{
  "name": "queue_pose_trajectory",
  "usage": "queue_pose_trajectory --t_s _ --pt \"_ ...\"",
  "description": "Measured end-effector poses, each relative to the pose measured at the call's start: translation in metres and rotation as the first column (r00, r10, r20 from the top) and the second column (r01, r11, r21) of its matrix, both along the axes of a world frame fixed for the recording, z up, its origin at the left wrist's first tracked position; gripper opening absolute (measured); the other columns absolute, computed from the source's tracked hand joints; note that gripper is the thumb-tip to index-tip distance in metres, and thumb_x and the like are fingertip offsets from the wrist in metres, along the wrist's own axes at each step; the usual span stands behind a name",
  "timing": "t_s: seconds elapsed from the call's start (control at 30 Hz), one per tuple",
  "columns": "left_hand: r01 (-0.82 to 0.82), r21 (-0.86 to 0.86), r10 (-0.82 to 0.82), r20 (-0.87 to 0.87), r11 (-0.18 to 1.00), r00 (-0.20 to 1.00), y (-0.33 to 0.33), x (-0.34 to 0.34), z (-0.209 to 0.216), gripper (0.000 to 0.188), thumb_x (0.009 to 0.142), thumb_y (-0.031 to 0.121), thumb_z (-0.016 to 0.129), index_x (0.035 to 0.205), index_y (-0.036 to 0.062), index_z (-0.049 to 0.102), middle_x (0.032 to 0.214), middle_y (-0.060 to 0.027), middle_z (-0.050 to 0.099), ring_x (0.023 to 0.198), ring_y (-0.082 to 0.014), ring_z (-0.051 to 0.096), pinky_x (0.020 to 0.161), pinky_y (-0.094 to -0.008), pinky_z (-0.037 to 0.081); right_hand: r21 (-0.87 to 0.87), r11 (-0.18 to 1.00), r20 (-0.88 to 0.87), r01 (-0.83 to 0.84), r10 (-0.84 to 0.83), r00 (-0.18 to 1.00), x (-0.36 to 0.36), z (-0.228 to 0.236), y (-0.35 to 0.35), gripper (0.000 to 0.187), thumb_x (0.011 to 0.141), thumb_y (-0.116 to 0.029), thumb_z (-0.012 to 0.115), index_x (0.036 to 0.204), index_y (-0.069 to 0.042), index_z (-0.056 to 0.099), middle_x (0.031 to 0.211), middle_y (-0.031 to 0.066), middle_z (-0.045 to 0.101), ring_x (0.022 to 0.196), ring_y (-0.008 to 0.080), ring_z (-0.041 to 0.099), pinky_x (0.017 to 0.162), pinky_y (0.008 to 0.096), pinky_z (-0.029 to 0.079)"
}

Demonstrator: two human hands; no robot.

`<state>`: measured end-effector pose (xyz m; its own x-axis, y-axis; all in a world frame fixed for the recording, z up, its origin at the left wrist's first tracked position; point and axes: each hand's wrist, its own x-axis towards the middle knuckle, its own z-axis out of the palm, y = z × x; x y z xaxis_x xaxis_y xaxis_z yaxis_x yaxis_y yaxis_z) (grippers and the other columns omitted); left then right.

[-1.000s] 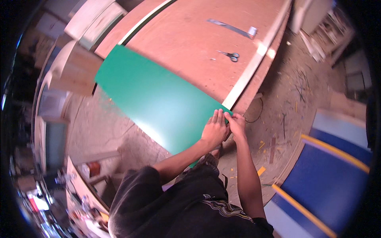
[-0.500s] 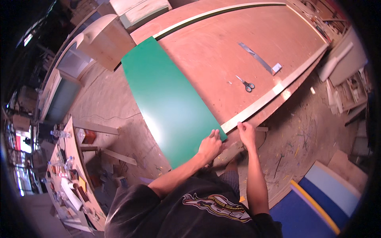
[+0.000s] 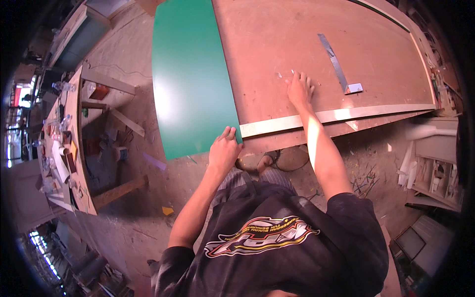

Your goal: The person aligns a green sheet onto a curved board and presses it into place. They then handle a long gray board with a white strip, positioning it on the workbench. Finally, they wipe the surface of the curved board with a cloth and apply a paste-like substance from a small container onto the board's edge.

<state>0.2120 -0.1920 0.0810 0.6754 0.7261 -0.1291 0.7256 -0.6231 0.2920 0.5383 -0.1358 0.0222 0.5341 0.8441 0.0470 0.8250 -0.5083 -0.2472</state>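
Observation:
My left hand (image 3: 225,152) is at the near right corner of a smooth green sheet (image 3: 193,84), its bent fingers on top and the thumb by the edge. The sheet lies across a large reddish-brown wooden board (image 3: 267,54) and overhangs it on the left. Out over the board, my right hand (image 3: 301,91) has its fingers curled down over the scissors, which it almost wholly covers. Only a small pale tip (image 3: 292,72) shows beyond the fingers. To the right of that hand lies a flat metal square (image 3: 334,62) with a short end piece.
A pale wood strip (image 3: 366,113) runs along the board's near edge. At the left stands a cluttered workbench (image 3: 86,163) with bottles and papers. Wooden shelving (image 3: 438,171) is at the right, and scraps litter the floor.
My right hand has left the near strip and reached out over the scissors, hiding them. My left hand stays at the green sheet's corner. The view has shifted and turned.

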Motion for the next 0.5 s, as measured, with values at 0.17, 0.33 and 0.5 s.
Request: queue_pose_trajectory --t_s 0.17,0.33,0.5 --pt "-0.070 0.078 0.070 0.010 0.994 0.998 -0.024 0.001 -0.003 0.055 0.082 0.019 0.072 0.125 -0.0096 0.055 0.144 -0.0141 0.049 0.134 -0.0277 0.046 0.104 -0.0422 0.044 -0.022 0.989 -0.192 -0.146 0.139 0.972 0.006 -0.007 0.020 0.029 0.094 -0.022 0.060 0.115 -0.003 0.060 0.105 0.0199 0.067 0.102 0.0378 0.063 0.086 0.0469 0.048" --pt "-0.072 0.087 0.069 0.038 0.994 0.997 -0.028 -0.005 -0.005 0.059 0.080 0.018 0.072 0.128 -0.0099 0.053 0.151 -0.0133 0.040 0.136 -0.0285 0.043 0.106 -0.0469 0.041 0.299 0.927 -0.298 -0.224 0.314 0.901 -0.015 0.010 0.014 0.023 0.096 -0.019 0.058 0.107 0.000 0.062 0.088 0.0185 0.068 0.078 0.0288 0.069 0.065 0.0411 0.052" --pt "-0.042 0.074 0.041 0.015 0.996 0.999 -0.028 -0.010 -0.010 0.061 0.082 0.021 0.070 0.133 -0.0079 0.051 0.152 -0.0122 0.038 0.140 -0.0260 0.038 0.108 -0.0483 0.039 0.164 0.982 -0.849 -0.095 0.190 0.493 -0.065 0.041 -0.055 0.016 0.097 -0.014 0.055 0.099 0.001 0.061 0.079 0.0133 0.068 0.066 0.0165 0.067 0.056 0.0332 0.052"
